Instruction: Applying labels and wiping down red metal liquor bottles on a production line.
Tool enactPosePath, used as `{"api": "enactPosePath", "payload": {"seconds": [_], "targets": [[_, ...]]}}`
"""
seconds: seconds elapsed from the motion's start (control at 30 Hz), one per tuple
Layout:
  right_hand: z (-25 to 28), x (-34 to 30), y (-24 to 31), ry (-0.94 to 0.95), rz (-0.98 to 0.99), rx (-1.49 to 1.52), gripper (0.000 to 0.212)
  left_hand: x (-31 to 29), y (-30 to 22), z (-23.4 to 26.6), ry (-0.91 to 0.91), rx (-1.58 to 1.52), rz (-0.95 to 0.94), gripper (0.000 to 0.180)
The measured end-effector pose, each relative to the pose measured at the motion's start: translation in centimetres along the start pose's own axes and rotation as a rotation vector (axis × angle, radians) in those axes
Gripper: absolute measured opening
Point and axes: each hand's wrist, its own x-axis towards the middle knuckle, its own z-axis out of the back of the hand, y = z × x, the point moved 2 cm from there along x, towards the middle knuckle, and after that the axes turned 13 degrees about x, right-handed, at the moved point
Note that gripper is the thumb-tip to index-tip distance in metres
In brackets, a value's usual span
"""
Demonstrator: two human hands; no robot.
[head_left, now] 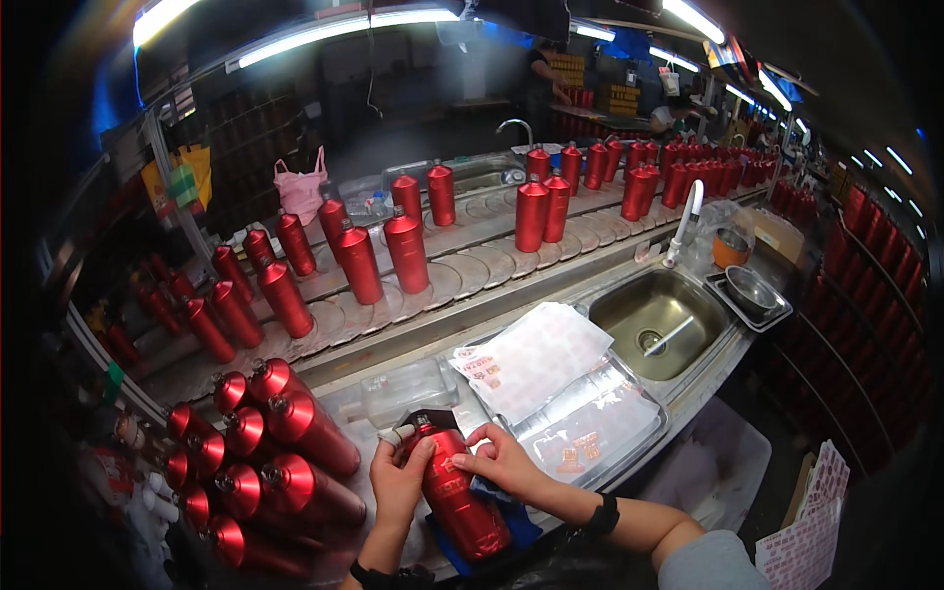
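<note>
Work on the red bottle (464, 511) looked partway along: its upper face already bore pale lettering, though whether that marking was fully settled could not be told. It lay tilted over a blue cloth (523, 526) at the near edge of the table (688, 395), neck pointing away. Toward the left end, a cluster of red bottles (315, 433) stood close together; the stack of printed sheets (536, 359) by the far edge of the clear tray (661, 418) suggested plenty remained. The left hand (396, 482) came up steeply from the near edge, its grip clasping the bottle's upper left side, thumb across the front. The right hand (506, 467) reached in from the right, forearm slanting, fingers bent; its thumb touched the bottle, but whether that grip pinched anything could not be told.
</note>
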Motion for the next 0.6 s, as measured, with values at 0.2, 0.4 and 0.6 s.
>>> {"api": "enactPosePath", "payload": {"seconds": [0.2,0.4,0.6], "targets": [[0.0,0.0,0.0,-0.008,-0.030,-0.010,0.031,0.9,0.8,0.0,0.009,0.005,-0.045,0.030],[0.4,-1.1,0.2,-0.027,-0.110,0.184,0.024,-2.7,-0.5,1.7,-0.054,0.476,-0.471,0.036],[1.8,-1.5,0.8,-0.168,-0.174,0.452,0.017,-2.0,-0.8,1.9,0.031,0.961,-0.623,0.036]]}}
